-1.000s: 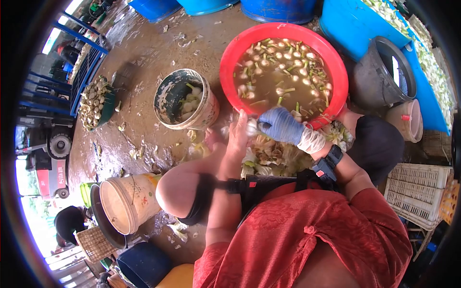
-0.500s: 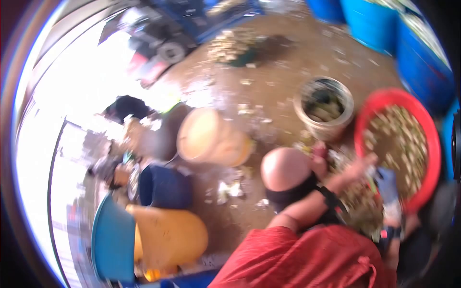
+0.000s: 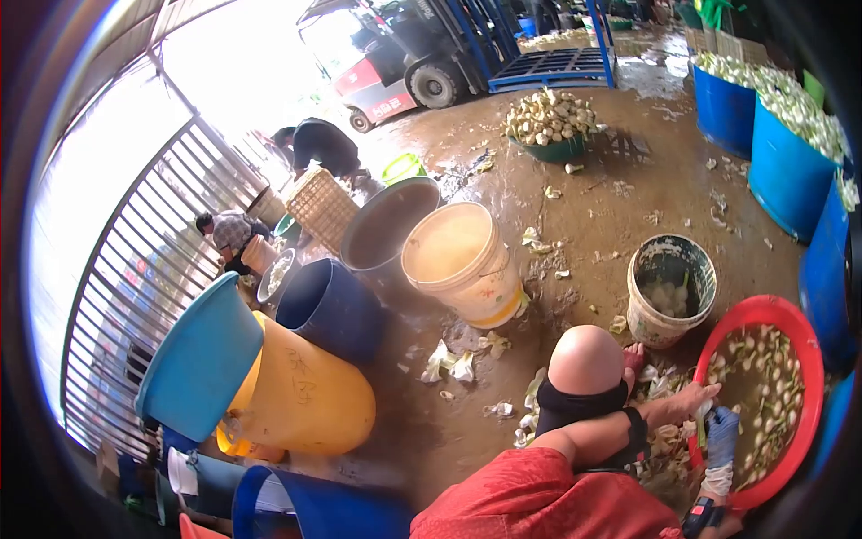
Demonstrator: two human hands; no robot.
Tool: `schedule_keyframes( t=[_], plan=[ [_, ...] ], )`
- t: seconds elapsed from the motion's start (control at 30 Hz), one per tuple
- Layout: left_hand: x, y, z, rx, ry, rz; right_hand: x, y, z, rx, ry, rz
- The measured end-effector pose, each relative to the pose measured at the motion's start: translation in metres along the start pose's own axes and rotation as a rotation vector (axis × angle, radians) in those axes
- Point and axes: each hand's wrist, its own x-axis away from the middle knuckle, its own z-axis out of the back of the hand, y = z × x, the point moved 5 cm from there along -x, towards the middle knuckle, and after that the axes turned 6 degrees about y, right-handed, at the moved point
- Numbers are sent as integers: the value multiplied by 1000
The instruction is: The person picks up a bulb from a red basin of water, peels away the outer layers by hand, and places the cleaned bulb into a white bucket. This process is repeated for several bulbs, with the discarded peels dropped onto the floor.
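My left hand (image 3: 684, 404), bare with a black band at the wrist, reaches over the near rim of the red tub (image 3: 808, 431). Its fingers are closed on a pale green stalk (image 3: 703, 415). Just beside it is my right hand (image 3: 722, 435), in a blue glove with white wrapping at the wrist. The gloved fingers are curled, and what they hold is hidden. Small pale bulbs (image 3: 774, 382) float in brown water in the tub. Leaf scraps (image 3: 664, 445) lie by my forearms and bent knee (image 3: 585, 359).
Ahead stands a white bucket (image 3: 660, 332); a cream bucket (image 3: 462, 260) is farther left. Yellow (image 3: 314, 386) and blue tubs (image 3: 202, 350) lie at left. A bulb-filled basin (image 3: 549, 126), forklift (image 3: 395, 81), blue barrels (image 3: 790, 171) and two bent-over people (image 3: 323, 148) are beyond.
The view has swung and sharpened, so the tub and buckets sit lower in the picture and more of the forklift shows. My hands remain close together at the tub's edge.
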Motion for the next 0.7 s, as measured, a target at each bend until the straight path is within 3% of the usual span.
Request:
schedule_keyframes(
  t=[0.13, 0.17, 0.27, 0.33, 0.37, 0.43, 0.47, 0.53, 0.57, 0.63, 0.67, 0.7],
  plan=[
    [-2, -5, 0, 5, 70, -9, -5, -1, -3, 147, 35, 41],
    [7, -1, 0, 1, 101, 170, -4, 6, -7, 97, 52, 34],
    [21, 11, -4, -61, 72, 218, -2, 12, -9, 18, 19, -18],
    [15, 2, -13, 9, 119, 99, 4, 36, -15, -357, 54, -218],
    [11, 0, -13, -59, 137, -1, 8, 44, -15, -356, 55, -210],
    [26, 19, -17, -91, 150, -122, 17, 59, -21, -835, 17, -442],
    [35, 33, -15, -93, 153, -130, 21, 53, -18, -835, 16, -434],
    [50, 49, -22, -331, -71, -104, 43, 9, -17, -1046, -15, -665],
    [58, 55, -23, -334, -68, -111, 48, 2, -20, -1046, -17, -657],
    [71, 65, -28, -397, -108, -196, 51, -22, -13, -584, -14, -49],
    [66, 55, -31, -399, -108, -201, 53, -17, -14, -583, -13, -45],
    [64, 53, -38, -460, -96, -426, 55, -11, -14, -462, -16, 8]
  ],
)
